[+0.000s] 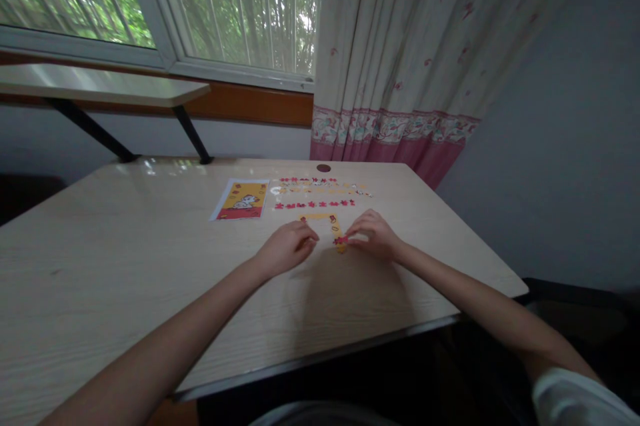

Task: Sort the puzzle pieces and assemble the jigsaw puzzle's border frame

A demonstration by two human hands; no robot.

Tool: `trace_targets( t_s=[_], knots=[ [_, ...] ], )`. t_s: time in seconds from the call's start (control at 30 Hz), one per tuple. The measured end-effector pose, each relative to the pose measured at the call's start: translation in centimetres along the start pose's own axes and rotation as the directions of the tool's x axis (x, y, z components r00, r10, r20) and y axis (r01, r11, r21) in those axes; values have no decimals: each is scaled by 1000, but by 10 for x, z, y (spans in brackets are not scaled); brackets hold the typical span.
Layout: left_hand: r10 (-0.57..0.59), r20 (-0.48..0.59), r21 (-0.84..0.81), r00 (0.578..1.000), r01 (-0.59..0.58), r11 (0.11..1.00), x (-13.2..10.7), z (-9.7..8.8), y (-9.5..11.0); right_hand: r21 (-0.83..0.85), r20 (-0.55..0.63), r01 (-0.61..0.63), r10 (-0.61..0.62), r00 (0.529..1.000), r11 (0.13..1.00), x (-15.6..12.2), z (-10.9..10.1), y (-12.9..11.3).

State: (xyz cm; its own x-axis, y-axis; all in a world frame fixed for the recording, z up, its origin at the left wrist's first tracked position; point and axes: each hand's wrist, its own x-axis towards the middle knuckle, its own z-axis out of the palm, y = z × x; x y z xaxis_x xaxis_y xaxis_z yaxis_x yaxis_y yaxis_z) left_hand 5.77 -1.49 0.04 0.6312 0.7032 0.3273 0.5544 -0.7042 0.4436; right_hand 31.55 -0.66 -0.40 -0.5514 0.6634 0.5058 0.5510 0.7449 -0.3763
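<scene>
On the table, a partly joined jigsaw puzzle [320, 217] shows a yellow strip along the top and down the right side. My right hand [376, 236] pinches a red puzzle piece [342, 240] over the lower end of the right strip. To the left of that strip, my left hand [287, 247] rests close to the table with its fingers curled; whether anything lies between the fingertips is hidden. Beyond the hands, loose puzzle pieces [315, 205] lie in several rows, red ones and yellow-and-white ones. A reference picture [243, 201] of a white animal on yellow and red lies left of them.
The pale wooden table [125, 266] has a round dark cable hole [323, 168] near its back edge. A raised shelf [105, 86] on black supports stands at the back left. A patterned curtain [395, 66] hangs behind the table, beside a window [245, 13].
</scene>
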Motion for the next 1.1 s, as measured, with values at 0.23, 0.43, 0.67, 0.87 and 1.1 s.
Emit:
trace_targets(
  t_s=[0.23,0.43,0.67,0.87,1.1],
  knots=[
    [152,123,73,981,-161,984,0,1,12,24,104,-22,19,994,999,-20,4,-9],
    [197,173,103,965,-217,971,-1,5,18,-26,108,-26,29,994,999,-19,6,-10],
    [249,195,118,949,-275,954,-1,9,22,-34,121,-37,41,992,999,-21,4,-12],
    [233,214,112,949,-261,959,0,8,25,-38,154,-13,18,988,999,-22,3,-11],
    [218,209,90,953,-241,966,-1,9,24,-134,159,60,-39,987,989,-23,1,-16]
  ],
)
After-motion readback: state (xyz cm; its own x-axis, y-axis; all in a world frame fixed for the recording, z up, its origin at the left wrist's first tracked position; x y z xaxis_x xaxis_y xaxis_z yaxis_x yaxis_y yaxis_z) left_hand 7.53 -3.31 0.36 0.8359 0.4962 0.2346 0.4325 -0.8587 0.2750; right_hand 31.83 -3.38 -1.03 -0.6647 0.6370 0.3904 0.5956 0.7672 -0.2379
